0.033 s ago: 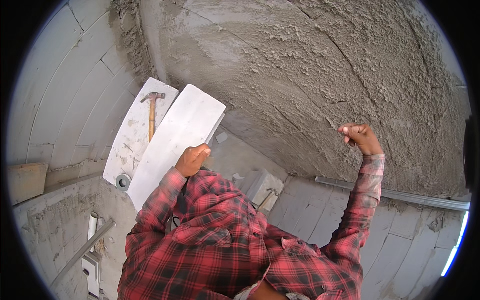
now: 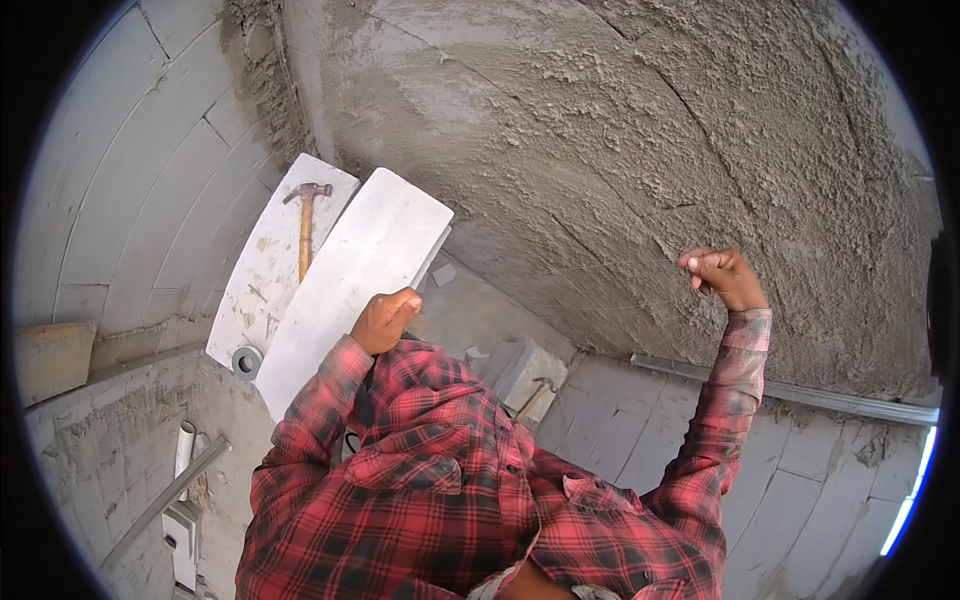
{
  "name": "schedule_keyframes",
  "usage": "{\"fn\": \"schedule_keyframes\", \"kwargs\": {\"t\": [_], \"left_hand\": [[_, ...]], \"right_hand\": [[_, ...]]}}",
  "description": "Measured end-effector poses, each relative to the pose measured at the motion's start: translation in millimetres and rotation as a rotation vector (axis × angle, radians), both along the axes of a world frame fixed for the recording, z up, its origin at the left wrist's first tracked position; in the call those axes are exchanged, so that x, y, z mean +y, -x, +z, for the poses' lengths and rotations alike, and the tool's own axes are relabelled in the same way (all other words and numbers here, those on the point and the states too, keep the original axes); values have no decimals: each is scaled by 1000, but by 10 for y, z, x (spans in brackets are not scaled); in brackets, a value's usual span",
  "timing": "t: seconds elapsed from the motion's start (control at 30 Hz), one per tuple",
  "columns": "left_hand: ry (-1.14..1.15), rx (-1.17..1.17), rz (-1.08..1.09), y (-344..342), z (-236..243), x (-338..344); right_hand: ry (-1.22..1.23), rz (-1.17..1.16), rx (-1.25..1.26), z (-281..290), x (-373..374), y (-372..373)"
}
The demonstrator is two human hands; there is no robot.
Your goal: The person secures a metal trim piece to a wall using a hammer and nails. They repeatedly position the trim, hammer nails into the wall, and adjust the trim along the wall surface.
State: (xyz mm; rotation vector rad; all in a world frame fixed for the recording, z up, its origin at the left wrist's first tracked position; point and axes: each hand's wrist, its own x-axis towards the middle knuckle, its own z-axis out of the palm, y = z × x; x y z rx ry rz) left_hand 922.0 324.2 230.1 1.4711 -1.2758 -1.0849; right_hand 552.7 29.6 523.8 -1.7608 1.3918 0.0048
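My left hand [image 2: 387, 318] is closed in a fist beside the right edge of a white board [image 2: 350, 250]; its contents are hidden. My right hand [image 2: 722, 275] is raised at the right, fingers curled in a pinch. A very faint thin line, perhaps string, runs between my hands, too fine to make out clearly. Left of the white board, a second, speckled board [image 2: 247, 280] bears a claw hammer [image 2: 305, 240] with a wooden handle and a grey ring-shaped roll [image 2: 247, 362].
Rough grey plaster [image 2: 640, 150] covers the surface ahead. Block walls [image 2: 130, 190] flank me. A metal bar [image 2: 780, 388] lies along the right junction, a pale block [image 2: 525, 375] with a tool sits below, and a pipe [image 2: 184, 450] and slanted bar [image 2: 165, 505] stand at lower left.
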Motion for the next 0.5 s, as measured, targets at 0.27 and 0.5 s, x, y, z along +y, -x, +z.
{"fn": "schedule_keyframes", "kwargs": {"t": [0.27, 0.5], "left_hand": [[324, -291, 9, -155, 123, -23], [221, -317, -65, -220, 173, 147]], "right_hand": [[-419, 177, -659, 178, -39, -49], [96, 204, -188, 516, 37, -5]]}}
